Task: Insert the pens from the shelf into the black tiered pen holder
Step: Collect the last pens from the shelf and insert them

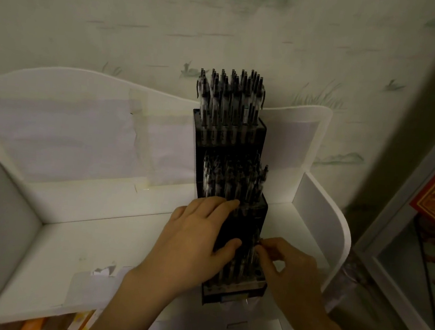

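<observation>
Putting a pen in the low step of the pen holder

The right hand (287, 266) pinches a pen (255, 245) over the low step, at 5 o'clock. The left hand (198, 232) wraps around the black pen holder (242, 221) to hold it steady on the white shelf (54, 255). The pens stand packed close, so a push could miss its hole, bump a neighbor, or tip the holder.
</observation>
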Demonstrator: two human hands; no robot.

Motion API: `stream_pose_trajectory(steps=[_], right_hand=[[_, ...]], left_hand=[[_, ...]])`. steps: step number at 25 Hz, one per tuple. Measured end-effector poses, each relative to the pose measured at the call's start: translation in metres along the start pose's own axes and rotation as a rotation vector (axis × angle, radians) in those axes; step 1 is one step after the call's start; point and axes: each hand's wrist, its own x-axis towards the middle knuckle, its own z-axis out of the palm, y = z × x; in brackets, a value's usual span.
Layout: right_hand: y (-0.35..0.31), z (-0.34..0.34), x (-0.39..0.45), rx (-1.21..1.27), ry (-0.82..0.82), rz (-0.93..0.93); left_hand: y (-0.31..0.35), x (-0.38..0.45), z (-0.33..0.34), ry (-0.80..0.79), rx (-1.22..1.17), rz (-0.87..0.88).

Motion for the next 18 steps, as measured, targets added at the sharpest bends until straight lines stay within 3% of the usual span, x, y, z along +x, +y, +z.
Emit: stream_pose_trajectory(steps=[7,11,18], right_hand=[[0.019,0.016,-0.01,0.039,-0.08,0.075],[0.018,0.011,-0.007,-0.068,-0.105,0.107],[-0.006,-0.014,0.025,-0.233,0.02,-0.126]], left_hand=[[-0.004,0.0,0.004,0.01,0.01,0.001],[-0.005,0.0,0.006,0.029,0.016,0.014],[0.002,0.013,0.005,0.046,0.101,0.018]])
